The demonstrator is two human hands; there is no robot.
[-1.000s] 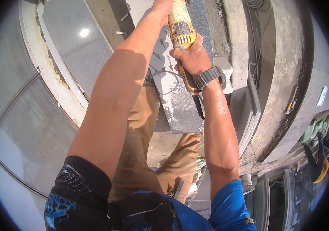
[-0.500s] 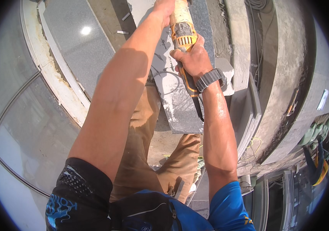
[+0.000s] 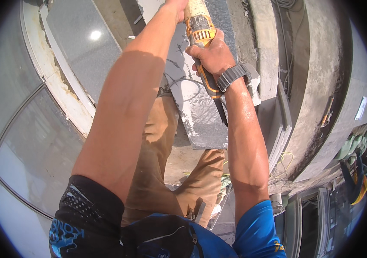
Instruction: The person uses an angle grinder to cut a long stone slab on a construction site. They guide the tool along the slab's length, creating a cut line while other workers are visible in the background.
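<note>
A yellow and black power tool (image 3: 200, 31), its upper section wrapped in pale tape, lies lengthwise over a grey stone slab (image 3: 199, 122). My left hand (image 3: 177, 8) grips its upper end at the top edge of the view; the tool's head is out of frame. My right hand (image 3: 213, 53), with a dark watch on the wrist, is closed round the body and handle below the vents. The black cord runs down from the handle along my right forearm. The slab carries white dust or residue and dark marks.
A polished grey slab (image 3: 80, 64) and a pale ledge lie at left, beside glossy panels. On the right are stacked slabs (image 3: 280, 129), curved concrete steps (image 3: 312, 64), coiled cable (image 3: 284, 3), an orange-handled tool (image 3: 327, 112) and green sacks (image 3: 351, 144). My legs are below the slab.
Both my hands and the power tool have moved slightly up and to the left over the slab. The grip of each hand stays the same.
</note>
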